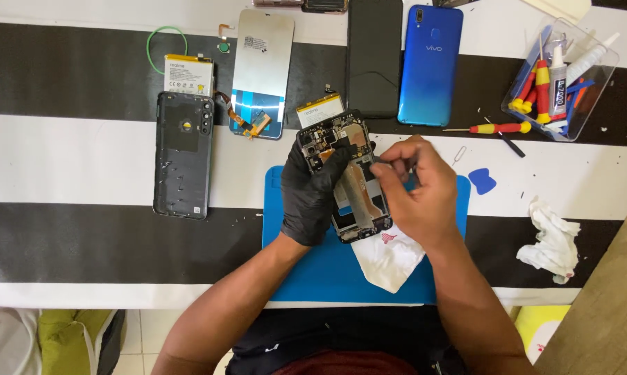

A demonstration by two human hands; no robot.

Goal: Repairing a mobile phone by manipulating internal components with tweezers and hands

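Far left, at 9 o'clock from the hands: dark back cover [183,154] lies off, inner side up; above it, at 11 o'clock, a loose battery [188,73] beside a green wire loop [166,42]. Next along, a detached screen panel [261,73] with its flex cable showing. A second battery [320,110] lies just above the work.

Centre: opened phone frame [346,177] is held tilted over the blue work mat [292,236], circuit board exposed, battery bay apparently empty. Left hand [312,196], black-gloved, wraps the frame's left edge. Right hand [416,186], bare, has its fingertips pressed together at the frame's right edge; whether they pinch a part, I cannot tell. A stained white cloth [388,255] lies beneath.

At 1 o'clock: one black phone [374,57], one blue phone [430,64]. Far right: tray of tools [562,78], loose screwdriver [499,128], crumpled tissue [553,239].

Judgement: teardown well advanced; board work remains, reassembly not begun.
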